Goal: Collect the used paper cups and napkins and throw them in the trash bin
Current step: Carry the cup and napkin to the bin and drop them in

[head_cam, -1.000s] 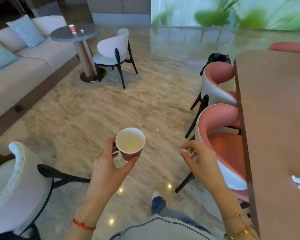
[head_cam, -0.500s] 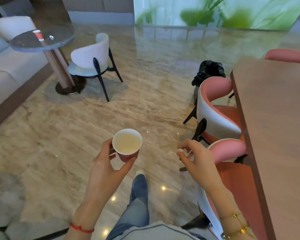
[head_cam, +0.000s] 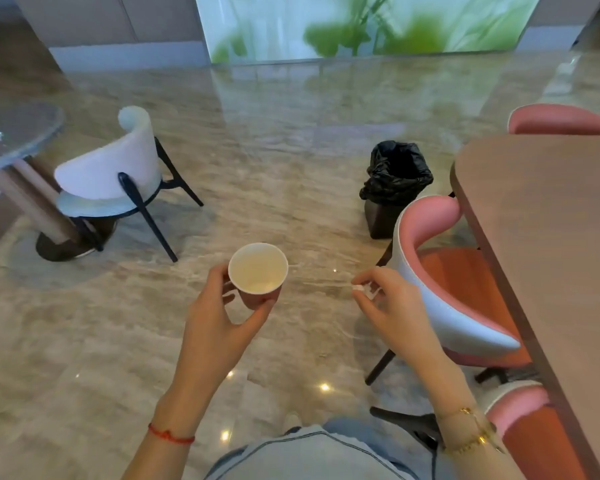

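Note:
My left hand (head_cam: 219, 317) holds a red paper cup (head_cam: 258, 271) with a white inside, upright at chest height over the floor. My right hand (head_cam: 392, 306) pinches a small crumpled white napkin (head_cam: 361, 289) between its fingertips. The trash bin (head_cam: 394, 188), lined with a black bag, stands on the floor ahead and to the right, beyond the pink chair. Both hands are well short of the bin.
A pink chair (head_cam: 440, 271) stands close on the right against a long brown table (head_cam: 551, 237). Another pink chair (head_cam: 558, 119) sits behind it. A white chair (head_cam: 118, 168) and a round grey table (head_cam: 14, 133) stand at the left. Marble floor lies between.
The view has swung right and moved forward: the bin has come into full view and nearer, the round table and white chair slid left. Both hands keep their holds.

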The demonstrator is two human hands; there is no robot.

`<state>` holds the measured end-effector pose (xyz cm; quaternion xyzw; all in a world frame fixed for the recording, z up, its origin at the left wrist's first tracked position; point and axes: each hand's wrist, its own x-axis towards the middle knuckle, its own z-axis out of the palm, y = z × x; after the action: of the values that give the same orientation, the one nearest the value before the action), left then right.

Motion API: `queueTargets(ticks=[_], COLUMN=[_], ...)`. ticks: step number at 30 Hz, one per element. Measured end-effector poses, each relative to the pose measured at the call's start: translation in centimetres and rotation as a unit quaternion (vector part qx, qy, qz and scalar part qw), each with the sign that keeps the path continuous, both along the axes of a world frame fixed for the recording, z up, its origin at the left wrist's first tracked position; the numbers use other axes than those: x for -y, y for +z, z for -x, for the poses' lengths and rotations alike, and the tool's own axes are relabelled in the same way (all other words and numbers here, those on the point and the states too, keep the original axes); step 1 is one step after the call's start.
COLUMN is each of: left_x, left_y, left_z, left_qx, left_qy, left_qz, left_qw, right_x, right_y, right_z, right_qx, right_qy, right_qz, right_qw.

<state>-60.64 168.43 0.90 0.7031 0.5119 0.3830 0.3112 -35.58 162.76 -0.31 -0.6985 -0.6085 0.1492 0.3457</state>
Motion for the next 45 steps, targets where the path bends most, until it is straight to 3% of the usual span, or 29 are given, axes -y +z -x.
queueTargets(ticks=[12, 24, 32, 40, 45], left_x=[-24.9, -51.1, -65.7, -81.0, -90.2], left_y=[-2.2, -0.5, -1.9, -3.4, -4.0], left_z=[-10.3, -26.7, -36.3, -46.4, -53.9], left_qx=[-0.004, 0.001, -0.001, -0.031, -0.078], left_qy=[-0.072, -0.131, -0.191, -0.276, -0.372], left_qz=[0.014, 0.012, 0.032, 0.024, 0.011], left_qw=[0.997, 0.991, 0.981, 0.96, 0.925], right_x=[-21.0, -45.4, -56.9, -68.2, -75.1], right_y=[-2.1, -1.3, -2.4, -4.6, -4.0], right_z=[-9.0, -24.7, -32.5, -39.5, -43.6], right_qx=[-0.025, -0.004, -0.016, -0.034, -0.037], right_qy=[-0.087, -0.131, -0.193, -0.281, -0.357], right_qz=[0.005, -0.008, -0.003, 0.005, -0.019], right_qw=[0.996, 0.991, 0.981, 0.959, 0.933])
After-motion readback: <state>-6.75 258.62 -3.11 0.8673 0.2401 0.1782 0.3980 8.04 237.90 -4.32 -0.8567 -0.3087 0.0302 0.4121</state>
